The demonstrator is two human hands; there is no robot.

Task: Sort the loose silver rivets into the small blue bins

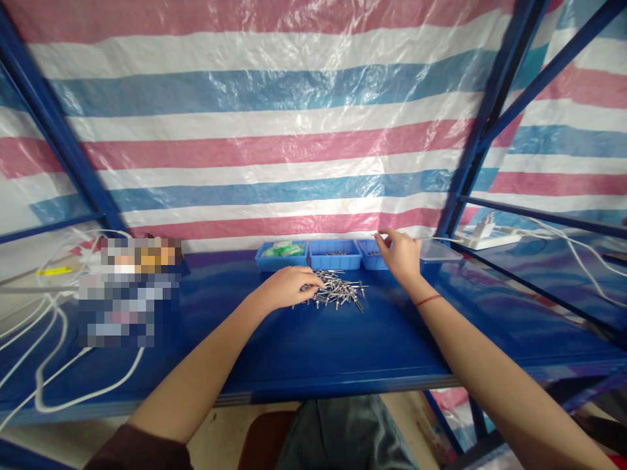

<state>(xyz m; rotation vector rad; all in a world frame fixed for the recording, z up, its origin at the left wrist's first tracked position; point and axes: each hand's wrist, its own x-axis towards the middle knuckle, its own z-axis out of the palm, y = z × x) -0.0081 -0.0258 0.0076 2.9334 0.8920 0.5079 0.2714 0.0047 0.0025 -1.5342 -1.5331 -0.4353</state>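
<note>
A loose heap of thin silver blind rivets lies on the blue table in front of me. My left hand rests at the heap's left side, thumb and fingertips pinched together among the rivets. My right hand is raised over the right blue bin, with thumb and forefinger curled toward each other; anything between them is too small to make out. A few small metal pieces sit in the middle blue bin. Green-and-white packets fill the left blue bin.
A clear plastic lid or tray lies right of the bins. A white power strip stands farther right with cables. White cables loop across the table's left side, beside a blurred patch. Blue metal posts frame a striped sheet.
</note>
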